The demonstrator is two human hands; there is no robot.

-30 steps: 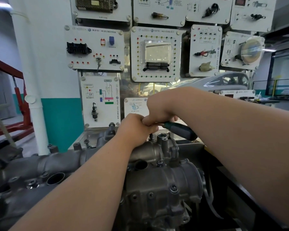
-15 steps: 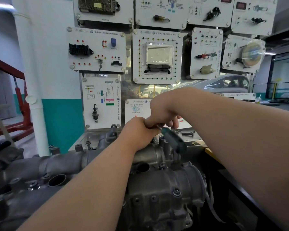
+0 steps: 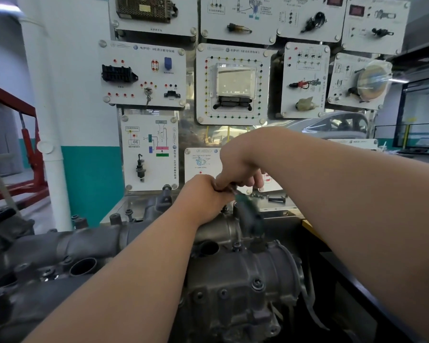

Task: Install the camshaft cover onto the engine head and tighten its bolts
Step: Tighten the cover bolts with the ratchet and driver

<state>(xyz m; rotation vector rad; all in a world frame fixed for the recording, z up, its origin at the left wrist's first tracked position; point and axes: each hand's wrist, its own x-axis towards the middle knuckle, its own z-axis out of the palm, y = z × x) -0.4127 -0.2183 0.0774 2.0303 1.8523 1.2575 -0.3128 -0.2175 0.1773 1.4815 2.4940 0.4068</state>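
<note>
Gripping the green-handled wrench (image 3: 249, 215) at frame centre, the right hand (image 3: 240, 167) appeared mid-tightening on the seated camshaft cover (image 3: 221, 229); the grasp of the left hand (image 3: 203, 198) was hidden.

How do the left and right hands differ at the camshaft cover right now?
The right hand sits higher, fingers curled on the top of the green-handled tool; the left hand sits lower, fisted just above the camshaft cover. The right hand's fingers show; the left hand shows only its back, hiding its grip. Both touch each other at the cover's far edge.
</note>
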